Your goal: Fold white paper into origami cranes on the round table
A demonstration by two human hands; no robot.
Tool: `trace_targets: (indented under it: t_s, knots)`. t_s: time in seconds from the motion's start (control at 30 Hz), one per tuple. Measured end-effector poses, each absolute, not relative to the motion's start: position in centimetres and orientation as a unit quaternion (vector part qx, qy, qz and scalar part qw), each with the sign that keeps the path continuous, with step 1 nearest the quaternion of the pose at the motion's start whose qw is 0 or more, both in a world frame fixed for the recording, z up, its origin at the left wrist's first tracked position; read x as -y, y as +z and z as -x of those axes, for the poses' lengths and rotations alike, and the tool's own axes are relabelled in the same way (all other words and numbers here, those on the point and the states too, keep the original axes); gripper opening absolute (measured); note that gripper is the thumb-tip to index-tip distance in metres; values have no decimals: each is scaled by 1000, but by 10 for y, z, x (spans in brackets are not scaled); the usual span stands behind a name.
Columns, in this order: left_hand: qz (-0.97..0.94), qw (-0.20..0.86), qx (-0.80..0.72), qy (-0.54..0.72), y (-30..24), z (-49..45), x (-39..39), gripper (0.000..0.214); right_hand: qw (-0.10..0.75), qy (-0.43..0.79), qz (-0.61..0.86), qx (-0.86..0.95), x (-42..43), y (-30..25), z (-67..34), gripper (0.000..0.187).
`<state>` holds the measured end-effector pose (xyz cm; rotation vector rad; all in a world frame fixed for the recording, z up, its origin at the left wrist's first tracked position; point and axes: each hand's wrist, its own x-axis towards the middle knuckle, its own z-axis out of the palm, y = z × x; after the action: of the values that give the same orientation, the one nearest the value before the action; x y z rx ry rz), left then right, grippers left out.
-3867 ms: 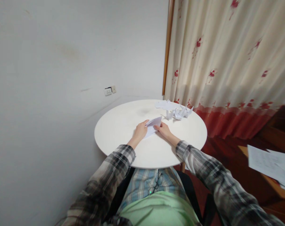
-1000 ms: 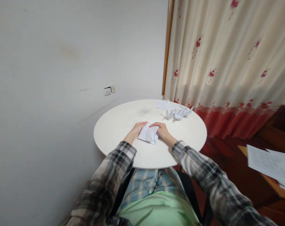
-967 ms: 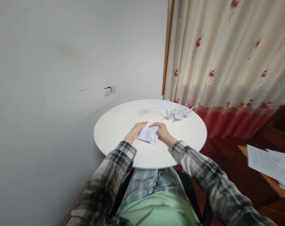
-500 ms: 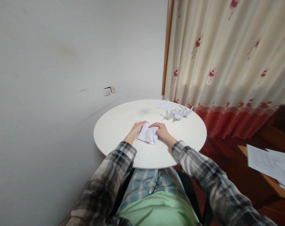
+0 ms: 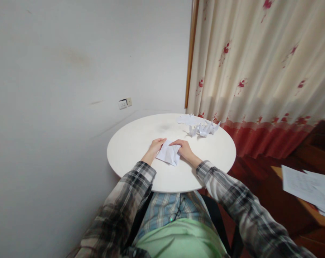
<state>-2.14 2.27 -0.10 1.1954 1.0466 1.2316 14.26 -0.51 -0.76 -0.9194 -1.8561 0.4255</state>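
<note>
Folded paper (image 5: 168,153): one, white, centre of frame, slightly below the middle. Loose, roughly four-sided shape, layered, with a bent lower right corner; whether it rests on the desk or just above it cannot be told.

Grip: left hand (image 5: 155,147) closed in a pinch on the upper left edge; right hand (image 5: 184,149) curled about the right edge, a finger laid across the top, the remaining fingers largely hidden. Little gap in either.

Risks, judged: uneven pressure from the right finger could set a crease off line; a slack left pinch could let the layers slide apart; a pull outward by both hands could tear the bent corner.

Desk (image 5: 134,154): one, white, round, smooth, faint grey smudge toward the far side.

Folded paper pieces (image 5: 204,129): cluster, white, pointed and crisp, beyond the right hand, right of centre. Light; a sweep of the right hand could knock or flatten them.

Flat paper (image 5: 186,119): white, behind the cluster, near the desk's far rim.

Curtain (image 5: 240,53): cream cloth, hanging in pleats, red flowers, red lower band; upper right of frame.
</note>
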Motion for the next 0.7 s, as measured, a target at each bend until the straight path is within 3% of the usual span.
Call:
trace_targets:
  t_s: [0.43, 0.7]
  knots:
    - [-599, 393, -445, 537, -14, 22, -37, 25, 470, 169, 379, 779, 5, -6, -142, 51]
    - [-615, 364, -453, 534, -18, 23, -42, 22, 472, 184, 390, 769, 8, -3, -141, 54]
